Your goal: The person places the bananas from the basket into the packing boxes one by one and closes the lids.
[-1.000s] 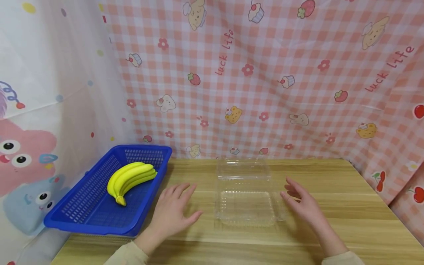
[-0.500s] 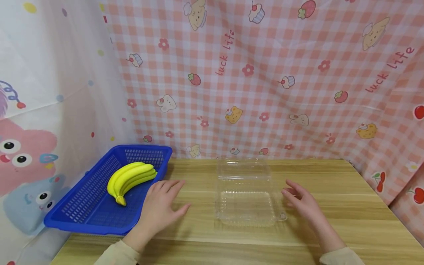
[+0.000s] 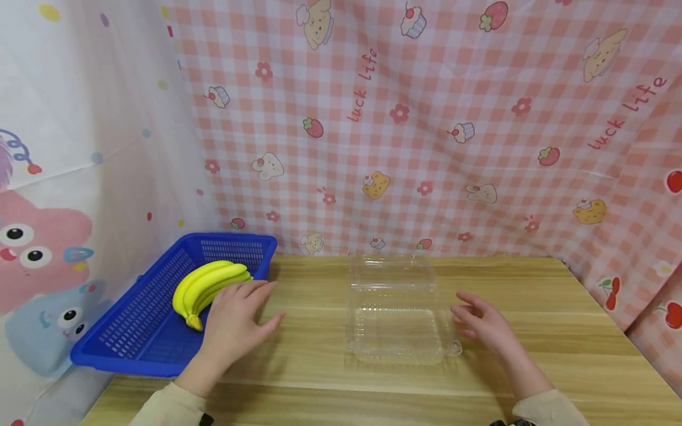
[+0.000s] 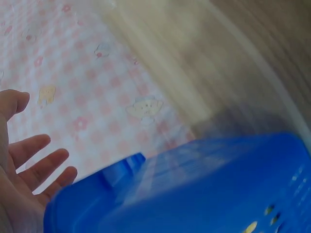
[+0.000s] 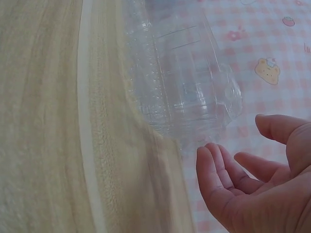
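A bunch of yellow bananas point(image 3: 205, 287) lies in the blue plastic basket point(image 3: 128, 370) on the left of the table. Over the basket's right side hovers my left hand point(image 3: 231, 322), fingers spread and holding nothing; in the head view it covers part of the bananas' right end. The left wrist view has that hand point(image 4: 29, 179) beside the basket's wall point(image 4: 194, 189). A clear plastic clamshell box point(image 3: 396, 331) stands at the table's middle with its lid raised at the back. Just right of the box is my right hand point(image 3: 487, 328), fingers loosely bent, nothing in them.
The wooden table point(image 3: 565, 331) runs back to a pink checked cloth point(image 3: 341, 148) hanging behind it. A white printed cloth point(image 3: 117, 118) hangs on the left, close to the basket.
My left hand has moved left, from between the basket and box to over the basket's right rim. My right hand has barely shifted. Bananas and box stay in place.
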`<state>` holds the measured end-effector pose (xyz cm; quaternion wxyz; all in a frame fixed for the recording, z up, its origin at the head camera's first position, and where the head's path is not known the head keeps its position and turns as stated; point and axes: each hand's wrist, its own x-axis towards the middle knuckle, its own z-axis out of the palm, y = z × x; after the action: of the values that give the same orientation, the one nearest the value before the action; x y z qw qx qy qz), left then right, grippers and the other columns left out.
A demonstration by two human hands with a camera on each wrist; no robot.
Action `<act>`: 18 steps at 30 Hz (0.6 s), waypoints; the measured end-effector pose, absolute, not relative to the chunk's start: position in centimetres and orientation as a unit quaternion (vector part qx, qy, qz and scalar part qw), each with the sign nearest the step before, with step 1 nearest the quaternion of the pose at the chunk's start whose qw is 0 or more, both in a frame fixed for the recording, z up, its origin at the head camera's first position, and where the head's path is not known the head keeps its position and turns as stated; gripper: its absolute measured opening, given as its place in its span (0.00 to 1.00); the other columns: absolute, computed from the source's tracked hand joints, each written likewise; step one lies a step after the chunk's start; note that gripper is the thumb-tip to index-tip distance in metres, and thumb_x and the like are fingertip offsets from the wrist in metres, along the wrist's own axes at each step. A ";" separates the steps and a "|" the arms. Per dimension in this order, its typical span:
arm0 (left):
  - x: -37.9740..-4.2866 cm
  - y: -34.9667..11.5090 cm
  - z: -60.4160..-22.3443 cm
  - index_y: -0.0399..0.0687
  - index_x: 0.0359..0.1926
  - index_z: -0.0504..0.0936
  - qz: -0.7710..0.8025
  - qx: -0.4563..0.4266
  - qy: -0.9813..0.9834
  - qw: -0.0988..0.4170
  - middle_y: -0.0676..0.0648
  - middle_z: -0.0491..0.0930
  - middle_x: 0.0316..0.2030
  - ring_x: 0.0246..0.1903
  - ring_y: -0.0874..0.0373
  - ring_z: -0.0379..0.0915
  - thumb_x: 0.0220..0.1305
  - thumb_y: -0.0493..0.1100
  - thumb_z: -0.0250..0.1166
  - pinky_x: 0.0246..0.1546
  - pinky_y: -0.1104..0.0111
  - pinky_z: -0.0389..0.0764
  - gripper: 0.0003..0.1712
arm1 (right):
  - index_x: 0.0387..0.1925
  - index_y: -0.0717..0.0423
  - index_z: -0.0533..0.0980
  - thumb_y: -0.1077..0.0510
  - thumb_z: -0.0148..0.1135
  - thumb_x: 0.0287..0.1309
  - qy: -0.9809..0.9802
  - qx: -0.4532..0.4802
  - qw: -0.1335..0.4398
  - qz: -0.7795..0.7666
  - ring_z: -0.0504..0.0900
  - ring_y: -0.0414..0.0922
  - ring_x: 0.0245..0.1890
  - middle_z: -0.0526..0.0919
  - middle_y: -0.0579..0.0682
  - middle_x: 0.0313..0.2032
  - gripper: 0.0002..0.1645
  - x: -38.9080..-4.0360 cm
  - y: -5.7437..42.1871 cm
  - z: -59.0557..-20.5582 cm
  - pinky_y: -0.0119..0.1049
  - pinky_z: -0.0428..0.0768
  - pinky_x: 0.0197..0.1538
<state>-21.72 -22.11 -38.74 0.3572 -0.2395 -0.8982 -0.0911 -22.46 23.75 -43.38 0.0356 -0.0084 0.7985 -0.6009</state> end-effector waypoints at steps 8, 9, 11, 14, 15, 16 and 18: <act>-21.8 -23.6 -37.1 0.41 0.47 0.86 -0.093 -0.240 -0.899 0.354 0.41 0.85 0.43 0.44 0.40 0.79 0.47 0.54 0.75 0.45 0.46 0.76 0.29 | 0.70 0.77 0.53 0.61 0.56 0.71 0.777 -0.015 0.053 -0.627 0.82 0.45 0.45 0.76 0.68 0.53 0.37 -22.9 24.0 -43.5 0.40 0.84 0.47; -21.8 -23.8 -36.8 0.41 0.47 0.86 -0.094 -0.239 -0.899 0.355 0.40 0.85 0.43 0.44 0.40 0.79 0.47 0.54 0.75 0.45 0.46 0.76 0.29 | 0.70 0.77 0.52 0.61 0.56 0.70 0.776 -0.017 0.055 -0.628 0.82 0.44 0.44 0.77 0.67 0.52 0.37 -23.0 24.0 -43.5 0.40 0.84 0.47; -21.8 -24.1 -36.4 0.40 0.47 0.86 -0.098 -0.237 -0.898 0.357 0.39 0.85 0.43 0.44 0.39 0.79 0.47 0.53 0.75 0.46 0.45 0.76 0.29 | 0.70 0.78 0.52 0.62 0.56 0.70 0.775 -0.018 0.058 -0.629 0.81 0.42 0.42 0.78 0.64 0.50 0.37 -23.1 24.0 -43.6 0.40 0.84 0.46; -21.8 -24.6 -35.9 0.39 0.47 0.86 -0.102 -0.232 -0.897 0.363 0.39 0.85 0.43 0.44 0.39 0.79 0.47 0.52 0.75 0.45 0.44 0.76 0.28 | 0.70 0.77 0.53 0.62 0.57 0.69 0.773 -0.012 0.063 -0.631 0.81 0.41 0.40 0.79 0.60 0.47 0.37 -23.2 23.9 -43.6 0.39 0.84 0.45; -21.9 -24.8 -35.6 0.39 0.47 0.86 -0.102 -0.232 -0.896 0.365 0.39 0.85 0.42 0.44 0.39 0.79 0.47 0.51 0.75 0.45 0.44 0.76 0.28 | 0.70 0.77 0.53 0.63 0.57 0.69 0.772 -0.010 0.064 -0.632 0.80 0.40 0.39 0.79 0.58 0.46 0.37 -23.2 23.9 -43.6 0.39 0.84 0.44; -22.0 -25.0 -35.4 0.39 0.46 0.86 -0.100 -0.231 -0.894 0.370 0.39 0.85 0.42 0.43 0.39 0.79 0.47 0.51 0.75 0.45 0.44 0.76 0.27 | 0.70 0.77 0.53 0.63 0.57 0.69 0.770 -0.007 0.066 -0.635 0.80 0.40 0.38 0.79 0.57 0.46 0.37 -23.3 23.8 -43.6 0.38 0.84 0.44; -22.1 -25.4 -35.0 0.40 0.47 0.86 -0.096 -0.228 -0.892 0.378 0.39 0.85 0.42 0.43 0.39 0.79 0.47 0.51 0.75 0.43 0.44 0.77 0.27 | 0.69 0.78 0.53 0.64 0.57 0.69 0.769 -0.009 0.068 -0.636 0.80 0.40 0.37 0.79 0.55 0.44 0.37 -23.3 23.8 -43.6 0.38 0.84 0.42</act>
<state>-22.08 -25.36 -35.03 0.3777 -0.2280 -0.8923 -0.0955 -23.32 23.78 -43.60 0.0677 -0.0092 0.7690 -0.6355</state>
